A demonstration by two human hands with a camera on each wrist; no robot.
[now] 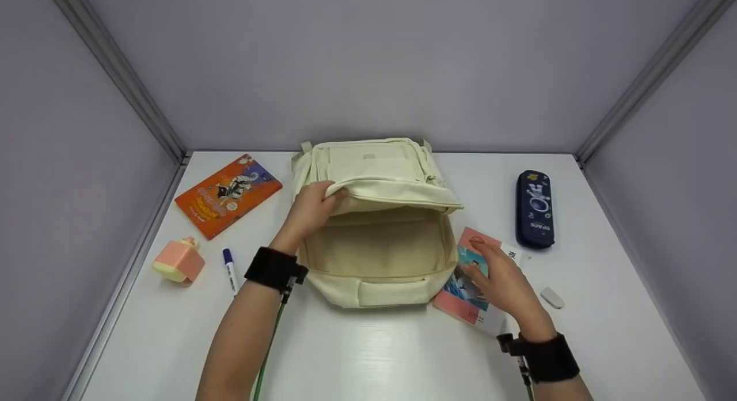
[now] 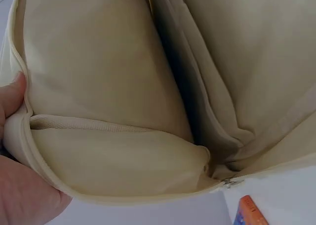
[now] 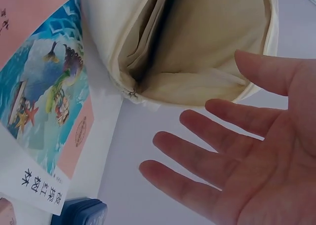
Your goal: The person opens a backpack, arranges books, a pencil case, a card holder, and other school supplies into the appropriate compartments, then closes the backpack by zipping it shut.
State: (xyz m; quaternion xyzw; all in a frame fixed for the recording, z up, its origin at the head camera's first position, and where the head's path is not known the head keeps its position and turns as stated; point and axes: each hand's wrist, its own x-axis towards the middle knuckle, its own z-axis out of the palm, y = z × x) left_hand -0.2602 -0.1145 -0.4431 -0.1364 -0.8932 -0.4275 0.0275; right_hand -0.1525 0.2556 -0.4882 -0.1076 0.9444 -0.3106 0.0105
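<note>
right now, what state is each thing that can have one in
backpack, open
left hand, gripping the backpack's flap
right hand, fingers spread, empty
pink book, closed
orange book, closed
marker, purple-capped
navy pencil case, closed
pink-and-yellow container, can't tell

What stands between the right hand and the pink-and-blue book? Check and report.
Nothing visible: the right hand is over part of the pink-and-blue book, with no object showing between them. The cream backpack is alongside, not between.
</note>
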